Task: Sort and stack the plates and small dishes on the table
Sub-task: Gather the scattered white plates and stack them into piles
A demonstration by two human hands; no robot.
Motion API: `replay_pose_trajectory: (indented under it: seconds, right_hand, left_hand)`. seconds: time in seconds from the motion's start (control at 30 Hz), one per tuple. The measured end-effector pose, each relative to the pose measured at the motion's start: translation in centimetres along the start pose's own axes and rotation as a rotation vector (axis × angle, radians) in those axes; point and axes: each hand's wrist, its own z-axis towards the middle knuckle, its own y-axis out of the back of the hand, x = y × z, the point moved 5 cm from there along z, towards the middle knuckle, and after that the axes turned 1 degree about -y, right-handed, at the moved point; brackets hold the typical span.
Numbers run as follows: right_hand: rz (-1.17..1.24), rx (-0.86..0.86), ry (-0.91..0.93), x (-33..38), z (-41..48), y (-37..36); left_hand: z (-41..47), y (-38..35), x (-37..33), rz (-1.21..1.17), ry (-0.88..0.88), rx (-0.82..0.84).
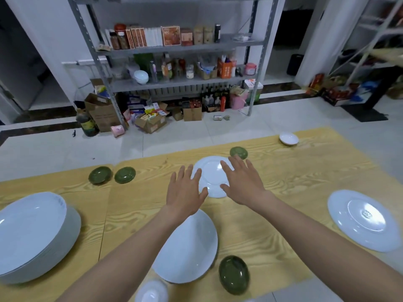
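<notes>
Step in hand: as I judge it, taking up the white plate (210, 172) that lies at the middle of the table (294, 182), to carry it to its own kind.
Left hand (184, 192): flat and apart, fingers (182, 176) spread, gripping nothing. It lies over the plate's left rim; I cannot tell if it touches.
Right hand (244, 184): likewise spread and holding nothing, over the plate's right side, thumb toward the near rim.
Target plate: it looks to be upside down, its foot ring upward, lying flat and alone. A green dish (238, 152) sits just beyond it toward the far edge.
Stack (32, 234): large white plates piled at the left edge, near me.
Other plates: one white plate (196, 247) close to the near edge beneath my arms, another (364, 219) at the right edge, bottom up.
Small dishes: two green ones (100, 175) (125, 175) side by side left of centre, one green (234, 274) at the near edge, a small white dish (289, 138) at the far right corner, and a blurred white one (152, 292) at the very near edge.
Doing it well: I should hook fingertips under opposite rims, left and right evenly, lift level, and turn it right way up before setting it down.
Care: a flat rim on a smooth top gives little purchase. Sliding it toward me first may help, but the near plate lies in that path, so I must lift clear of it.
Sorting: by size it may not match the big stack; I would compare first.
</notes>
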Motion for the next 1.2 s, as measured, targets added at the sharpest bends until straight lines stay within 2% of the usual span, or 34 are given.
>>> replay_pose_trajectory:
  seconds: [0.27,0.4,0.47,0.57,0.67,0.8,0.93,1.2]
  right_hand:
    - [0.042,0.004,0.009,-3.0,3.0,-2.1]
    - [0.126,0.022,0.011,-5.2,4.8,-3.4]
    - [0.285,0.04,-0.057,-6.6,5.9,-4.3]
    - [0.564,0.108,-0.235,-8.9,7.7,-6.4]
    - [0.709,0.19,-0.379,-10.9,9.6,-9.4]
    - [0.939,0.338,-0.58,-12.7,11.5,-13.5]
    - [1.065,0.38,-0.698,-13.4,13.4,-16.3]
    - [1.114,0.418,-0.803,-13.2,15.5,-19.7]
  left_hand:
    - [4.8,-2.1,-1.5,0.004,-0.01,0.049]
    - [7.1,-3.9,-2.3,-0.049,0.056,0.105]
    - [8.4,-5.1,-2.1,-0.2,0.175,0.169]
    - [10.2,-7.4,-1.2,-0.533,0.444,0.272]
    - [11.8,-9.8,-0.1,-0.813,0.7,0.294]
    - [13.2,-12.7,1.2,-0.942,0.926,0.304]
    - [13.6,-14.9,2.3,-1.081,1.163,0.304]
    - [14.7,-17.5,3.1,-0.986,1.258,0.308]
